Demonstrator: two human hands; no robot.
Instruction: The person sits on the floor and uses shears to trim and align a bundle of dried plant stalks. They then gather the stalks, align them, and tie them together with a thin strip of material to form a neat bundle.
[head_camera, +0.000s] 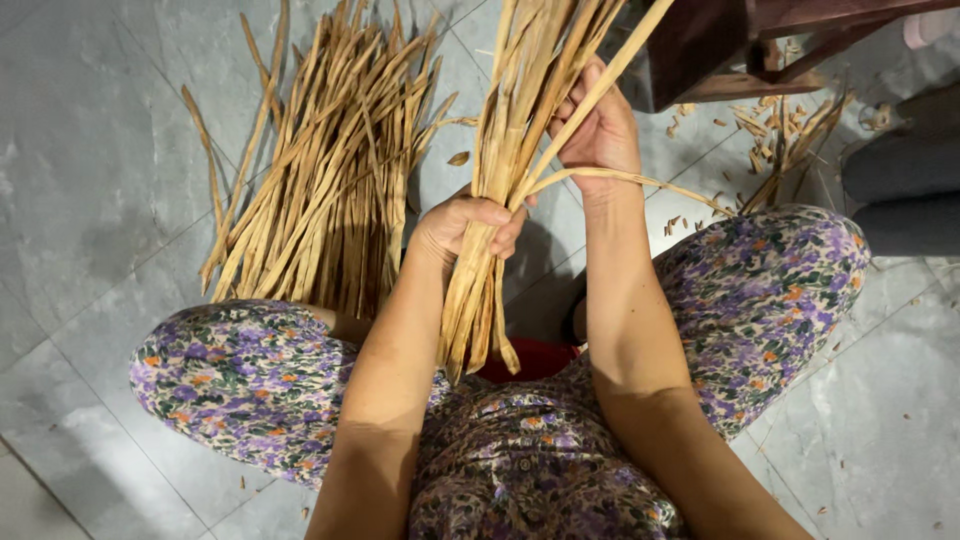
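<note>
The bundle of strips (500, 170) in the left hand (470, 225) and right hand (600, 125) looked like dried plant fibre, pale tan, matt and stiff, with a rough lengthwise grain. The pile of strips (320, 170) on the floor (90, 180) was the same dry, straw-coloured stuff, a little darker in the folds. The floor was of grey stone-like tiles, smooth with a dull sheen and cloudy mottling, crossed by thin joints. The trousers (250, 380) were soft woven cloth, matt, printed with purple, green and orange flowers. The stool (720, 40) was dark brown wood with a faint satin polish. Small dry scraps (770, 130) lay matt and brittle-looking beneath it.
</note>
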